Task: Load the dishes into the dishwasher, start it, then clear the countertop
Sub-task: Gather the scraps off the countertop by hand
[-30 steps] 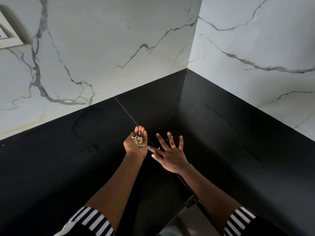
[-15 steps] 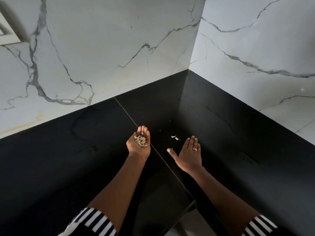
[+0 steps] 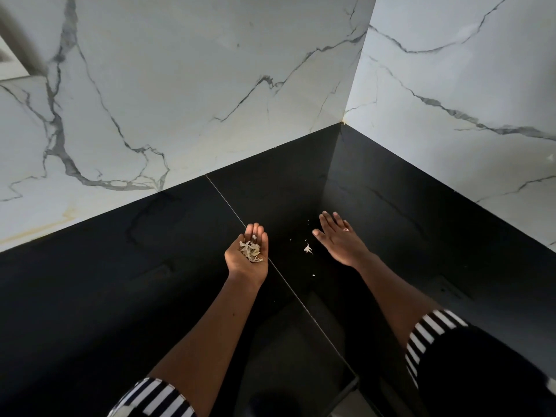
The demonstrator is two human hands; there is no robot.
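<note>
Walls [image 3: 180, 85] first: white marble with grey veins, two of them meeting in a corner, so whatever gets pushed around on this surface has nowhere to go but back toward the person. Below them is the counter [image 3: 120, 296], glossy black, with a thin seam [image 3: 228, 206] running diagonally from the back wall toward the front edge. The dark top makes every pale bit stand out, which is handy for what looks like the last part of the job, clearing the countertop. No dishwasher or dishes in view, so I can't say how that end stands.

Both forearms reach in from striped sleeves [image 3: 156, 398].

Left hand [image 3: 240, 266] hovers palm up right by the seam, fingers together and gently cupped like a little bowl. It isn't clenched, just cradling a pile of scraps [image 3: 251, 251], papery and pale, maybe peel. I'd guess it sits low and close so stuff can be swept or dropped straight in.

Right hand [image 3: 338, 242] is off to the right, flat, fingers straight and together, gripping nothing. It's angled toward the mess like a scraper blade; whether its edge actually touches the counter I can't tell.

Between the hands, on the counter, lies one loose scrap [image 3: 307, 248], plus a few crumbs [image 3: 313, 275] scattered around it. Those look like what's left to gather.

Tiny detail: a ring [image 3: 346, 229] on the right hand.
</note>
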